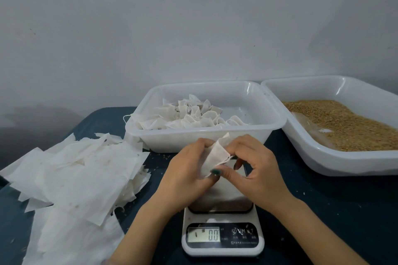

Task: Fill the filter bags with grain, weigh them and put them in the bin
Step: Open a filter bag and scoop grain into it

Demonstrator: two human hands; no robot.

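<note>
Both my hands hold one white filter bag (215, 155) above the kitchen scale (223, 236), whose display reads 0.0. My left hand (187, 170) grips the bag's left side, thumb on its lower edge. My right hand (254, 163) pinches the bag's right edge near its drawstring. The white bin (265, 133) just behind my hands contains several filled, tied bags (189, 115). A second white bin (344, 157) at the right holds brown grain (349, 125). A loose pile of flat empty filter bags (81, 170) lies at the left.
Everything sits on a dark blue table cover (312, 211) with scattered grains near the bins. A grey wall stands close behind the bins. The scale's steel platform (221, 202) lies partly under my hands.
</note>
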